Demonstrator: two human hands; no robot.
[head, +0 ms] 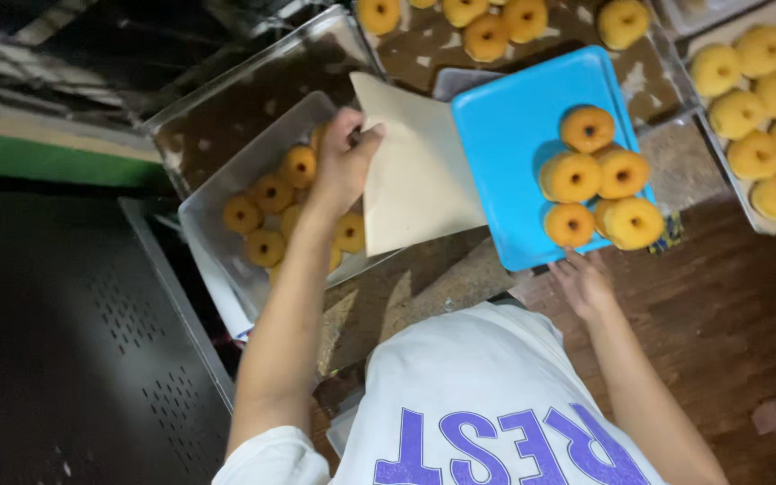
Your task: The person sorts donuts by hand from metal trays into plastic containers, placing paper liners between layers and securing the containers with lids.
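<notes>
A person's right hand [583,286] grips the near edge of a blue tray [514,135], fingers curled under it, keeping six golden ring doughnuts [599,180] level above the wooden worktop [729,305]. The left hand [343,166] pinches a tan paper sheet [415,175] over a metal tray [217,242] of darker doughnuts [267,220]. Beyond, more trays [657,72] hold pale rings.

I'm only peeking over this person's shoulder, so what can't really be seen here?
- Head view: some doughnuts in the metal tray are hidden by the left hand and beige paper.
- Trays of doughnuts at top and right are cut off by the frame.
- Right hand fingertips sit under the blue tray.
</notes>
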